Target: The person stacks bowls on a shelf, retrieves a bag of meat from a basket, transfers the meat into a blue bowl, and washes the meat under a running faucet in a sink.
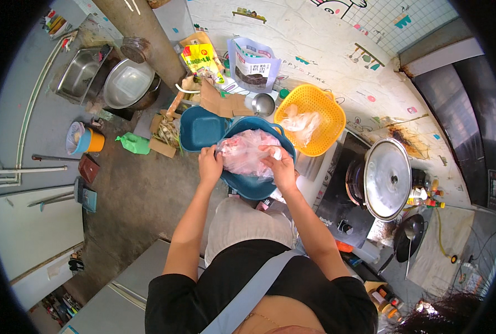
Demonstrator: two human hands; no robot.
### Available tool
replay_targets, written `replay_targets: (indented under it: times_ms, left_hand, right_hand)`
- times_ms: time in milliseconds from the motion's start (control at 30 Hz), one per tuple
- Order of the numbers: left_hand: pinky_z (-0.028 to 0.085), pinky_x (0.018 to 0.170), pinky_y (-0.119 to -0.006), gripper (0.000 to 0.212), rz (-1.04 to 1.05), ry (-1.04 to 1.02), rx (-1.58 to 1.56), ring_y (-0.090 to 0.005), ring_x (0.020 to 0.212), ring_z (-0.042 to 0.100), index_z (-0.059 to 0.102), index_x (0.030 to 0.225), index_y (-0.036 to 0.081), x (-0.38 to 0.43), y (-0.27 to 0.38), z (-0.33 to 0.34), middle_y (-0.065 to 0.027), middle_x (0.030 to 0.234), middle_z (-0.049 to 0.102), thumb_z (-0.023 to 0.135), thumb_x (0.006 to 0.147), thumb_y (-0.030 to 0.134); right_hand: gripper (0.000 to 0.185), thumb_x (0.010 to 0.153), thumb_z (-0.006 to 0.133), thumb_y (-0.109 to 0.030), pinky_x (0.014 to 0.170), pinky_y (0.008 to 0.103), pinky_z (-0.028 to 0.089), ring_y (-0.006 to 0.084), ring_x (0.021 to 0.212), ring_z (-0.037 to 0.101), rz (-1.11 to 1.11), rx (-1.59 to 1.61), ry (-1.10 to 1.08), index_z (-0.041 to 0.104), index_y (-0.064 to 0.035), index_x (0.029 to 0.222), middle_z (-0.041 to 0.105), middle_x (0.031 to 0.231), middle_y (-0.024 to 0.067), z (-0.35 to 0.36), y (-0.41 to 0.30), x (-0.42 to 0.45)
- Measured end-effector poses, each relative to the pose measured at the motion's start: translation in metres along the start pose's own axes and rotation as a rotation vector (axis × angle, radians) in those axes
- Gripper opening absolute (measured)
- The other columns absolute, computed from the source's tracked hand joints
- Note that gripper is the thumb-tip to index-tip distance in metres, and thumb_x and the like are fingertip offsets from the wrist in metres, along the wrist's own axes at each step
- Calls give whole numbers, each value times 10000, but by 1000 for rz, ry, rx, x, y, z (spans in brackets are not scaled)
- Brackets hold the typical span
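A clear plastic bag of pinkish raw meat (243, 152) rests in a large blue plastic basin (248, 190) in front of me. My left hand (210, 165) is closed at the bag's left edge, over the basin's rim. On the other side, my right hand (280, 165) pinches gathered plastic at the bag's upper right, with a whitish bit showing at the fingertips. Meat shows through the film; its underside is hidden. Adjoining the basin on the left is a smaller blue tub (202, 129). A yellow colander (327, 112) to the right holds a crumpled translucent plastic bag (302, 125).
A lidded pot (385, 179) sits on the black stove (344, 208) at right. Behind the basin are a metal bowl (263, 104), cardboard (220, 100) and a lilac food pouch (254, 67). A green plastic bag (134, 143) and a box of vegetables (166, 131) lie left.
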State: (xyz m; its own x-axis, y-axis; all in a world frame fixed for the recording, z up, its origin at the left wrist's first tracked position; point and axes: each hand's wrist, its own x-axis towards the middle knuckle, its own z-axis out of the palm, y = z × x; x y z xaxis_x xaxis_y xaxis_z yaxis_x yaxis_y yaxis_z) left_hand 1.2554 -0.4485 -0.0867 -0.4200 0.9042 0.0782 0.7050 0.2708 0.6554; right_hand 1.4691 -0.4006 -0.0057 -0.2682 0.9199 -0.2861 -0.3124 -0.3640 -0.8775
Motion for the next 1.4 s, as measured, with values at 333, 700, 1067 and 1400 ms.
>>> replay_targets:
  times_ms: [333, 700, 1067, 1400]
  left_hand:
    - [432, 627, -362, 153, 15, -42, -241, -280, 654, 534, 555, 830, 28, 9, 7, -2, -121, 710, 548, 479, 876, 153]
    - [326, 494, -226, 261, -57, -50, -714, -55, 553, 366, 444, 726, 81, 25, 56, -34, 44, 618, 397, 382, 958, 185]
    - [340, 507, -201, 211, -137, -11, -961, -34, 578, 386, 478, 803, 92, 61, 108, -56, 51, 662, 433, 381, 962, 191]
    - [402, 585, -209, 214, -114, -8, -1075, -48, 655, 470, 534, 894, 45, 75, 140, -92, 13, 758, 533, 384, 960, 181]
  right_hand:
    - [162, 936, 454, -168, 805, 337, 486, 212, 926, 591, -45, -29, -1, 540, -36, 896, 589, 1026, 117, -8, -24, -12]
    - [197, 948, 433, -201, 809, 343, 494, 208, 917, 596, -174, 116, 8, 540, -42, 899, 589, 1012, 106, -4, -64, -15]
    - [184, 956, 389, -144, 833, 384, 501, 229, 944, 594, -288, 185, 30, 529, -24, 947, 581, 1021, 133, -7, -93, -15]
    - [176, 953, 388, -116, 809, 370, 506, 216, 934, 589, -405, 216, -2, 531, -13, 953, 587, 1011, 150, -3, -122, -21]
